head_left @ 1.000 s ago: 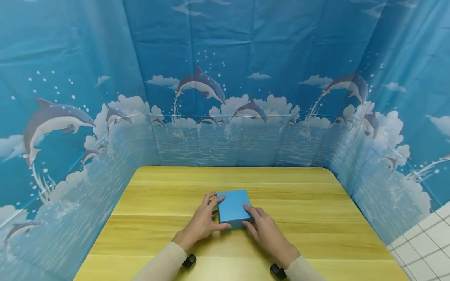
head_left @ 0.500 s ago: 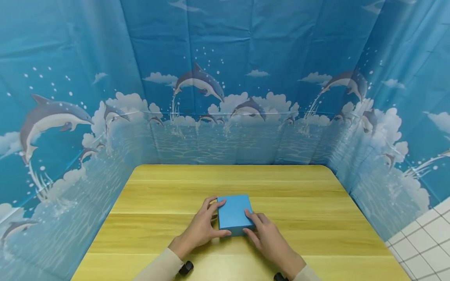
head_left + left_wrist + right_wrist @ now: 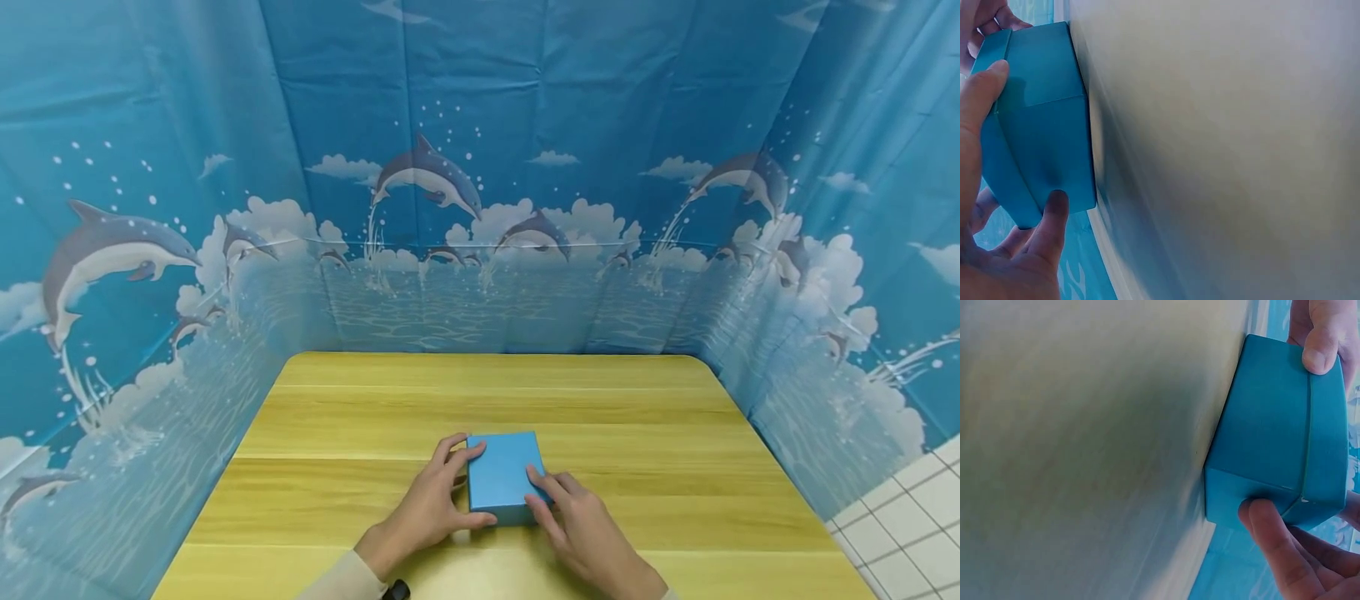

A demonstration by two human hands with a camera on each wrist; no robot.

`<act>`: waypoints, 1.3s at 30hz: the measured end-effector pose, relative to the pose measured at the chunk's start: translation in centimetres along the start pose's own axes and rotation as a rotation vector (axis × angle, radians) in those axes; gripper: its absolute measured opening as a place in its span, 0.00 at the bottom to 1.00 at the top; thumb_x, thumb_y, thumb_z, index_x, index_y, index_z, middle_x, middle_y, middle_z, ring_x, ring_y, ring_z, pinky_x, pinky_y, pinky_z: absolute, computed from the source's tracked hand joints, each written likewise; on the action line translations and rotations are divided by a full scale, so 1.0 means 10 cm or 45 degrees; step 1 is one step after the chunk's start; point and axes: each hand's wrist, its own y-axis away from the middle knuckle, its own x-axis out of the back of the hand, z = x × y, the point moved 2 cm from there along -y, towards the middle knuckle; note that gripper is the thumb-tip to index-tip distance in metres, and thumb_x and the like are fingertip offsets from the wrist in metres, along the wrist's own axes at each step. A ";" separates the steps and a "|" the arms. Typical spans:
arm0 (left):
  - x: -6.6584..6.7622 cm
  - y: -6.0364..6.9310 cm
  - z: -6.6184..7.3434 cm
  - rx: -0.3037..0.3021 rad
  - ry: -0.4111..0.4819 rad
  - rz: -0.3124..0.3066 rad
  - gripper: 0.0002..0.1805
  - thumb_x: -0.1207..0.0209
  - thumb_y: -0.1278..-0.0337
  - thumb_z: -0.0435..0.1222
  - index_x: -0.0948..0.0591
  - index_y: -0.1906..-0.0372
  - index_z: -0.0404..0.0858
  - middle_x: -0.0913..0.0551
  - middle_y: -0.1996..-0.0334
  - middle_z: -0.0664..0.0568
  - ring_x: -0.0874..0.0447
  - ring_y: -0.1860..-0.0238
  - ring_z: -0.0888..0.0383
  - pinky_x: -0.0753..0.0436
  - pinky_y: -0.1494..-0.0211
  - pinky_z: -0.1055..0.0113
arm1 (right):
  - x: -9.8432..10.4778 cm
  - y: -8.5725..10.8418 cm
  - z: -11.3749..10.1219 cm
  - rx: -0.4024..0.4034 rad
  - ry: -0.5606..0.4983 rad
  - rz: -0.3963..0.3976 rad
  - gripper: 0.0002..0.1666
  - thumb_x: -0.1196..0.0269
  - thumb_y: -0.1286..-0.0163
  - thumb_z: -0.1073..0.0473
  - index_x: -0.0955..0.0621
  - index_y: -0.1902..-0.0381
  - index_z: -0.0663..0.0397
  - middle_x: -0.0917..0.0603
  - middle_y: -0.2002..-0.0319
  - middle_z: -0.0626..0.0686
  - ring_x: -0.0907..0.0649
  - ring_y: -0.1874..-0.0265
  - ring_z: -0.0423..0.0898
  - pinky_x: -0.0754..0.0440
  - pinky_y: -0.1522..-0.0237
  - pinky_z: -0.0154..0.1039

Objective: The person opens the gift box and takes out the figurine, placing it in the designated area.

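A blue box (image 3: pixel 502 473) with a lid seam around its sides rests on the yellow wood-grain table (image 3: pixel 360 417). My left hand (image 3: pixel 423 504) grips its left side, thumb at the near left corner and a fingertip on the top's left edge. My right hand (image 3: pixel 592 529) holds the right side, with one digit over the top edge and another at the near right corner. In the left wrist view the box (image 3: pixel 1041 131) sits between fingers and thumb, its base on the table. The right wrist view shows the seam of the box (image 3: pixel 1266 419) near the fingertips.
A blue curtain (image 3: pixel 480 317) printed with dolphins and clouds surrounds the table's back and sides. White tiles (image 3: pixel 911 517) show at the lower right. A black wrist device (image 3: pixel 396 590) is at the left sleeve (image 3: pixel 348 579).
The box has slid toward me, nearer the table's front, with both hands still on it. The right forearm has moved lower in view.
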 end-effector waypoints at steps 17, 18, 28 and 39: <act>-0.01 0.08 0.05 -0.004 0.100 -0.038 0.56 0.16 0.35 0.57 0.30 0.08 0.48 0.41 0.08 0.37 0.15 0.22 0.35 0.07 0.27 0.51 | 0.11 0.03 0.05 0.015 0.011 0.029 0.19 0.35 0.14 0.68 0.06 0.34 0.54 0.02 0.49 0.51 0.04 0.50 0.43 0.03 0.51 0.41; -0.01 0.08 0.04 0.002 0.108 -0.044 0.56 0.16 0.35 0.57 0.31 0.08 0.48 0.41 0.08 0.37 0.16 0.21 0.35 0.07 0.27 0.51 | 0.11 0.03 0.06 -0.017 -0.018 -0.003 0.19 0.36 0.13 0.66 0.07 0.32 0.53 0.03 0.48 0.51 0.04 0.50 0.42 0.03 0.51 0.40; 0.02 0.08 0.04 -0.002 0.139 -0.064 0.57 0.17 0.33 0.58 0.32 0.07 0.49 0.43 0.07 0.37 0.17 0.20 0.33 0.07 0.28 0.49 | 0.12 -0.09 0.22 -0.258 -0.182 -0.469 0.43 0.39 0.10 0.29 0.31 0.07 0.32 0.26 0.12 0.55 0.10 0.29 0.57 0.07 0.38 0.59; 0.04 0.07 -0.01 0.021 0.157 -0.106 0.61 0.16 0.34 0.58 0.38 0.04 0.50 0.41 0.07 0.39 0.21 0.17 0.36 0.08 0.26 0.50 | 0.05 -0.23 0.47 -0.254 -0.512 -0.658 0.63 0.25 0.19 0.32 0.44 0.02 0.42 0.50 0.03 0.66 0.34 0.11 0.78 0.21 0.25 0.80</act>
